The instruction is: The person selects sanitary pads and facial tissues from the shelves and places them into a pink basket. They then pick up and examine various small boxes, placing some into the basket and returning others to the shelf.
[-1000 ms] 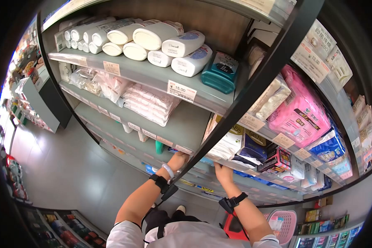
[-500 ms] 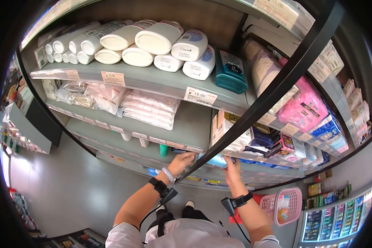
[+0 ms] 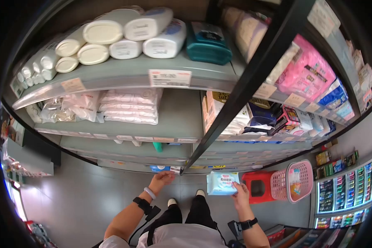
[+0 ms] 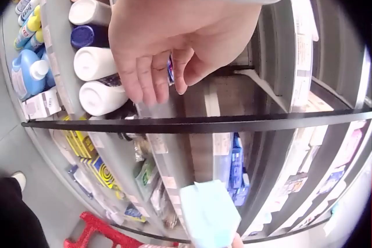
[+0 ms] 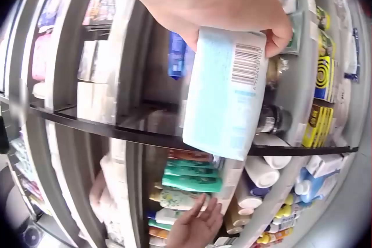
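My right hand pinches a light blue soft packet by its right edge, thumb on the printed front, out in front of the shelves. In the right wrist view the barcoded side of the packet faces the camera. My left hand hangs to the left of the packet with loosely bent fingers and nothing in them. The left wrist view shows the left hand near a black shelf post, with the packet below it.
A pink basket stands beside a red stool on the floor at right. The slanting black post divides the shelving. White bottles, a teal bottle and white packs sit on the left shelves.
The right hand has drawn the light blue packet out from the shelf and back toward the body. The left hand has pulled back from the shelf edge, lower and to the left.
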